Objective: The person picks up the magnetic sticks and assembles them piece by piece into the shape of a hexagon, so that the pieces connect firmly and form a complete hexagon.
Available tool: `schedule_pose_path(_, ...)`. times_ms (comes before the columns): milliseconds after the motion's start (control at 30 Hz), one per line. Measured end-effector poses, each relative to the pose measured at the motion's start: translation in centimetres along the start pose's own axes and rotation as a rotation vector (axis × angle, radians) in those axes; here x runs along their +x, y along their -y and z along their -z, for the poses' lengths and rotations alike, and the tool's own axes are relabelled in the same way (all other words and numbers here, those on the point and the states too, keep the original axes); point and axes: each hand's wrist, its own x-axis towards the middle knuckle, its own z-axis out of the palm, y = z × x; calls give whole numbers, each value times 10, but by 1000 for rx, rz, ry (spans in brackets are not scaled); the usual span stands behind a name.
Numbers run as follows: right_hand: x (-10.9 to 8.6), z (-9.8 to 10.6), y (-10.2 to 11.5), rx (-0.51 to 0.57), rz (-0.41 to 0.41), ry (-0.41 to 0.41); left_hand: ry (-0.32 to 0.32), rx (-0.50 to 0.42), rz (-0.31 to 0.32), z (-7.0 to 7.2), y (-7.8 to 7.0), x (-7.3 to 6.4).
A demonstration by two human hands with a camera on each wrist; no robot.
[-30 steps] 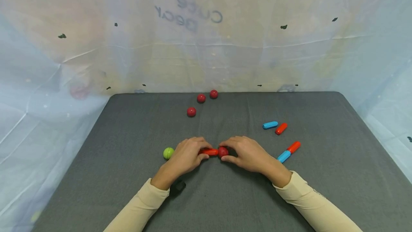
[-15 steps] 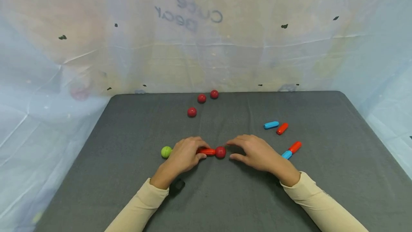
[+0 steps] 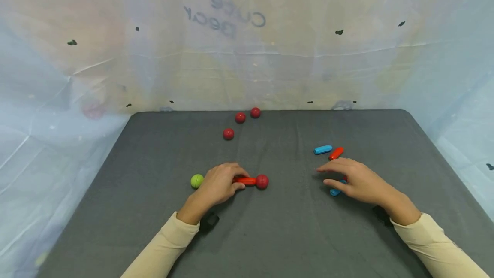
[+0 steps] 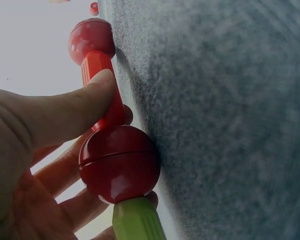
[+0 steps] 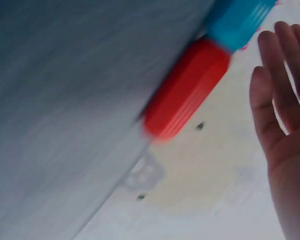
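My left hand [image 3: 218, 183] pinches a red ribbed rod [image 3: 245, 181] between thumb and fingers. One end of that rod meets a red ball [image 3: 262, 182]. In the left wrist view its other end meets a second red ball [image 4: 121, 162], followed by a green rod [image 4: 136, 220]. A green ball [image 3: 197, 181] shows to the left of the hand. My right hand [image 3: 360, 181], fingers spread and holding nothing, is over a blue rod [image 3: 335, 191]. The right wrist view shows a red rod [image 5: 187, 90] end to end with it, mostly hidden by the hand in the head view.
Toward the table's far edge lie three loose red balls, the nearest a red ball [image 3: 228, 134]. Another blue rod [image 3: 323, 149] and red rod [image 3: 336, 153] lie beyond my right hand. A hanging sheet [image 3: 247, 72] stands behind the grey cloth-covered table [image 3: 278, 235].
My right hand has let go of the red ball at the rod's end and moved right, over the blue and red rods. My left hand and its chain have shifted slightly left.
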Motion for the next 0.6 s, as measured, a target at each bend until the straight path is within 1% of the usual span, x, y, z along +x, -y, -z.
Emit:
schedule_pose_path(167, -24, 5, -13, -6, 12, -28, 13, -9, 12, 2, -1, 1)
schedule_pose_path(267, -32, 7, -19, 18, 44, -36, 15, -14, 13, 2, -1, 1)
schedule_pose_path(400, -32, 7, -24, 16, 60, -14, 14, -17, 13, 3, 0, 2)
schedule_pose_path(600, -23, 5, -29, -39, 25, 47, 22, -5, 10, 0, 1, 2)
